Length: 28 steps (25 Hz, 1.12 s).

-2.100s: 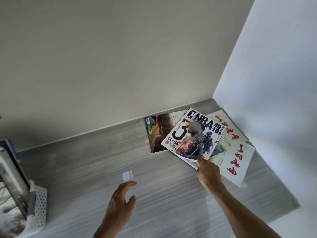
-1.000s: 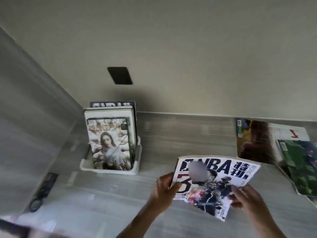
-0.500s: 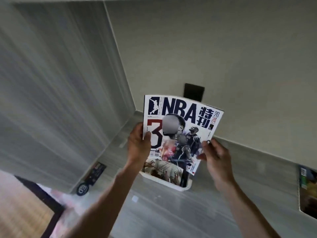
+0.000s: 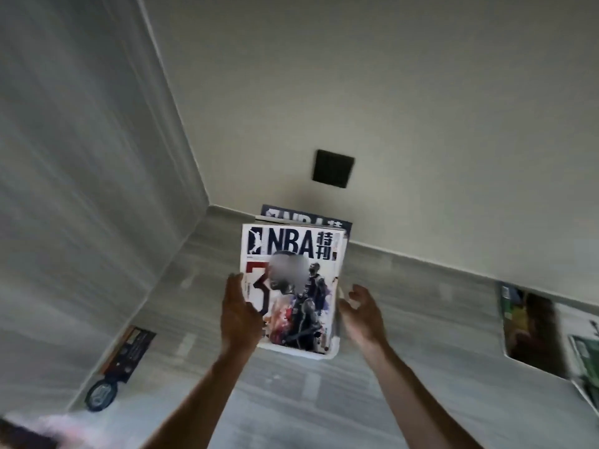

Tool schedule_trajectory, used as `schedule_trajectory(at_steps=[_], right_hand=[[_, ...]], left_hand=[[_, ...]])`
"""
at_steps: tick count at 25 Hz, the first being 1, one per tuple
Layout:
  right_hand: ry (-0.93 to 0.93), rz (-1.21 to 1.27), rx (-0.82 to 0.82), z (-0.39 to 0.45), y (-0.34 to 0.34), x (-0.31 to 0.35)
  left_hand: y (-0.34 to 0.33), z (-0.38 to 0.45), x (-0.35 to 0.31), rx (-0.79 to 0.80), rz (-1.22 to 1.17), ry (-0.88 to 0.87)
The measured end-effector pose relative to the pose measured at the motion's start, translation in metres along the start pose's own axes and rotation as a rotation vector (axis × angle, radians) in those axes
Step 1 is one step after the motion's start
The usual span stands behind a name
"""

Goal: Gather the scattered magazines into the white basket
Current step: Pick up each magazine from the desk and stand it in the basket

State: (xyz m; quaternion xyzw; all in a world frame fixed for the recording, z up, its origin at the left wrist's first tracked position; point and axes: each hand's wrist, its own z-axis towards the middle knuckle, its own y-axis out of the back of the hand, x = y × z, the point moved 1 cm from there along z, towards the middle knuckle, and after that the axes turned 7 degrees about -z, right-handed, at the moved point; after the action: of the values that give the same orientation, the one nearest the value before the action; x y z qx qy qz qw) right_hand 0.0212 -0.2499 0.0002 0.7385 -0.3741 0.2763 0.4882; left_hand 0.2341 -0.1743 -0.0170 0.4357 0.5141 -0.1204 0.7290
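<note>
The NBA magazine (image 4: 291, 273) stands upright at the front of the white basket (image 4: 301, 354), whose rim shows below it and at its right. Another NBA magazine (image 4: 308, 218) pokes up behind it in the same basket. My left hand (image 4: 240, 315) is closed on the front magazine's left edge, thumb up. Just off the magazine's right edge, my right hand (image 4: 361, 314) has its fingers spread and holds nothing. More magazines (image 4: 531, 332) lie flat on the grey surface at the far right, one with a green cover (image 4: 586, 367).
A black square plate (image 4: 333, 168) sits on the back wall above the basket. A grey panel wall closes the left side. A dark card (image 4: 129, 348) and a round badge (image 4: 101, 395) lie by that wall at lower left.
I carried the NBA magazine from the pile on the right over to the basket and lowered it in. My right hand has let go of it.
</note>
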Motion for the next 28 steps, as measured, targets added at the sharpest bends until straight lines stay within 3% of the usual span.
schedule_trajectory(at_steps=[3, 6, 10, 15, 19, 28], right_hand=[[-0.103, 0.063, -0.006, -0.032, 0.058, -0.071], [-0.213, -0.136, -0.028, -0.079, 0.132, -0.174], [-0.376, -0.203, -0.18, -0.115, 0.242, -0.294], [-0.429, -0.217, -0.257, -0.104, 0.349, -0.37], [-0.387, -0.5, -0.313, -0.073, 0.406, -0.396], [-0.191, -0.736, -0.218, -0.003, 0.417, -0.418]], left_hand=[[-0.05, -0.063, -0.03, 0.162, -0.091, -0.236], [-0.108, -0.135, -0.068, 0.516, -0.144, -0.123], [-0.182, -0.218, -0.127, 0.787, -0.132, -0.229], [-0.272, -0.289, -0.183, 0.83, -0.103, -0.146], [-0.33, -0.343, -0.221, 0.883, -0.083, -0.092], [-0.331, -0.366, -0.203, 0.799, 0.031, 0.006]])
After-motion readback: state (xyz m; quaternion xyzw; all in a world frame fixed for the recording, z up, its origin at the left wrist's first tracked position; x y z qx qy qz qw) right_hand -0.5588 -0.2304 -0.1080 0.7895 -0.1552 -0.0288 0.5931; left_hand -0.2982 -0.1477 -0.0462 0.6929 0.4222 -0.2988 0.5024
